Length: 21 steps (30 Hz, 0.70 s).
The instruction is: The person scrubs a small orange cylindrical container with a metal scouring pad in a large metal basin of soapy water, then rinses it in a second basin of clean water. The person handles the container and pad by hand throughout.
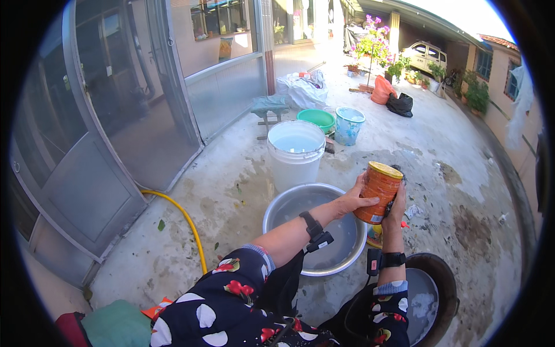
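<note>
My left hand grips an orange cylindrical can with a yellow rim, holding it tilted over the right edge of a wide metal basin. The can's surface looks wet and bears writing. Against its far right side, my right hand holds a dark, stringy scrubber, mostly hidden by the can and fingers. Greyish water stands in the basin below. Partly behind my right wrist is a yellow container with a red part beside it.
Behind the basin stands a white bucket of water, near a green tub and a patterned blue bucket. A dark tub with sudsy water sits at lower right. A yellow hose crosses the wet concrete at left.
</note>
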Motion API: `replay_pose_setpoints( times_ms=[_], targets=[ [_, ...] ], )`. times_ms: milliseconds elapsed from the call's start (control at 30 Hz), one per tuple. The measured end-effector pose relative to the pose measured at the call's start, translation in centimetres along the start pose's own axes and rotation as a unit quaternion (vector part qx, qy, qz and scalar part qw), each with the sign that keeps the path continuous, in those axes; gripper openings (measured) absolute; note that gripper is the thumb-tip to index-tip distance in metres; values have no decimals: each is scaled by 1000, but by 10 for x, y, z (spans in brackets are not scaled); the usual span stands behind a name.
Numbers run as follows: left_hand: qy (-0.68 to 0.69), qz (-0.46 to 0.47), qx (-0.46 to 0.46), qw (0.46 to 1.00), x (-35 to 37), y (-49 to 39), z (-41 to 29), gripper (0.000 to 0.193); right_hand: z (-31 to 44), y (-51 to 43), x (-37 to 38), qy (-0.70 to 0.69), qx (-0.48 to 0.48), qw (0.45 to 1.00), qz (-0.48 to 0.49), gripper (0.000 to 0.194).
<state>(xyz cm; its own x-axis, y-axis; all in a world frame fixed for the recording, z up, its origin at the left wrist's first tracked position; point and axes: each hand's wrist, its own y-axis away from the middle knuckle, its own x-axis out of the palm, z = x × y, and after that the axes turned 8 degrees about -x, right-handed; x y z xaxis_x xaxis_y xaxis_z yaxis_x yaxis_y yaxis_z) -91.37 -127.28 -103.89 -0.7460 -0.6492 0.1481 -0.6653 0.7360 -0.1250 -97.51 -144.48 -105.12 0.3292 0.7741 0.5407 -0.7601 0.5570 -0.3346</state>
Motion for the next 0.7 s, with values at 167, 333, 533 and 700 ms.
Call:
replay_pose_setpoints(
  times_ms=[167,333,533,700],
  targets=[
    [162,147,-80,972,-39,0,-15,100,-33,-1,11,130,9,991,-42,76],
    [65,61,-19,996,-37,12,-17,102,-38,-11,30,61,-39,997,-18,74],
    [-112,-69,76,988,-47,-1,19,115,-43,0,37,206,-190,960,22,55],
    [-270,-98,153,945,-50,4,49,112,-61,4,19,47,-15,998,-31,58]
  ],
)
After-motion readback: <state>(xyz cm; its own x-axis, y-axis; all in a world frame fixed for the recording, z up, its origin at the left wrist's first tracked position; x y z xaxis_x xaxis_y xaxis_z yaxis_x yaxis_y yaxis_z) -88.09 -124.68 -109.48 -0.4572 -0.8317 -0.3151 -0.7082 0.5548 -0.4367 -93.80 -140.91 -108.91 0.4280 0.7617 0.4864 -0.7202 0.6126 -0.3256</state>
